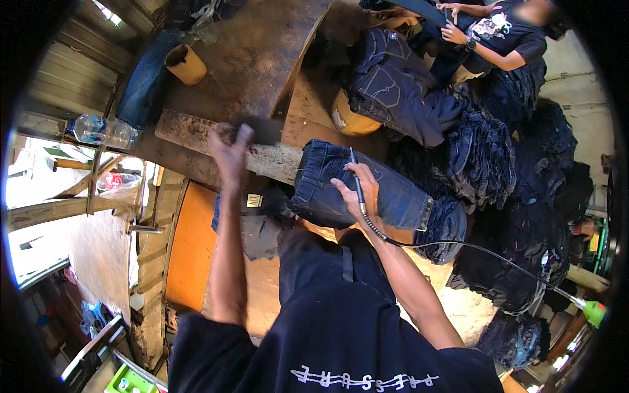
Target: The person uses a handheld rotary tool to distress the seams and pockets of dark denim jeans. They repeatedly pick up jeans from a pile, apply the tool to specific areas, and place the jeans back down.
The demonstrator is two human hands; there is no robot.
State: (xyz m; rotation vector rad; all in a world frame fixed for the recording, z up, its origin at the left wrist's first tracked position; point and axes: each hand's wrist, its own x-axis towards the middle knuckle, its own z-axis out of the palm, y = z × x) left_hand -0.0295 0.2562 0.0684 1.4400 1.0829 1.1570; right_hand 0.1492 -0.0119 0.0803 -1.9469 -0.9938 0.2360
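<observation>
My right hand is closed round a slim pen-like rotary tool handpiece, its tip pointing away from me. The hand rests over a folded pair of dark blue jeans lying across in front of my lap. From the handpiece a flexible shaft runs right to a green-ended motor. Farther left, my left hand is raised over the board's edge and smeared by motion. A dark flat block is right beside its fingertips; whether the hand grips it I cannot tell.
A worn wooden board lies beyond the jeans, with a brown cup on the tabletop behind. Piles of dark jeans fill the right side. Another person handles dark cloth at the far right. Plastic bottles are at left.
</observation>
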